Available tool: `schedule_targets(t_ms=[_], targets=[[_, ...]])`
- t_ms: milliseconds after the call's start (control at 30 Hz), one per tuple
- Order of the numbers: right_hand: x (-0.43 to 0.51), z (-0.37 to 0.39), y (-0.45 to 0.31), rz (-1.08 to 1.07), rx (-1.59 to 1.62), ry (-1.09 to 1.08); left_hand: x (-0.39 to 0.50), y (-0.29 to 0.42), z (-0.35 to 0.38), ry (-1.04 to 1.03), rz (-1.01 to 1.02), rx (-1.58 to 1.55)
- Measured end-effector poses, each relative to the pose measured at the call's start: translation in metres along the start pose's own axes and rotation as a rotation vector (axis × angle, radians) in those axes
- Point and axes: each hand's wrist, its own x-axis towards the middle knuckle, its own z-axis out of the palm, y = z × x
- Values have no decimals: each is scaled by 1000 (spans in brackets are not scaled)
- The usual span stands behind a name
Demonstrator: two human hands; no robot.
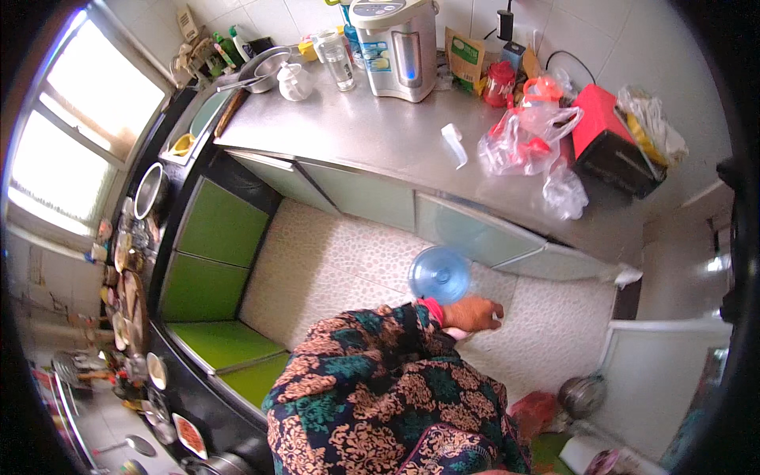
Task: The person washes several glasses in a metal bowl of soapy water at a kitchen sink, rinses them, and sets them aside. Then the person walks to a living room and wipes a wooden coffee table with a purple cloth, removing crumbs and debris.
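My left hand (474, 314), below a pink cuff and a dark floral sleeve, reaches across my front above the speckled floor. Its fingers are bent and slightly apart, and I see nothing held; the palm is hidden. Beside the wrist, a clear blue plastic water bottle (440, 275) appears on the floor against the lower cabinets, seen from above. A small pale thing shows under the wrist. Only a sliver of skin at the bottom edge may be my right hand (499, 472); its fingers are out of view.
A steel counter (386, 139) holds an electric hot-water dispenser (395, 50), a white teapot (294, 82), a glass jug (339, 62), plastic bags (522, 145) and a red-and-black box (611, 139). Green cabinets (222, 222) stand left. A metal pot (582, 396) and red bag (534, 412) lie low right.
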Motion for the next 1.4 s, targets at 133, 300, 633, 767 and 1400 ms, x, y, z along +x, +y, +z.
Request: schedule_targets(t_ms=[133,300,633,767,1400], targets=[[14,-59,49,89,-82,-79,93,60,35,-168,81,-77],[5,-102,100,-21,-221,-279,186,130,70,-428,4,-217],[179,-213,226,-296,-596,-257,436,228,181,-390,58,-231],[307,-307,252,-43,-297,-219,544,269,212,-328,-36,-284],[1010,-569,425,25,-680,158,1077,396,178,-222,-94,-138]])
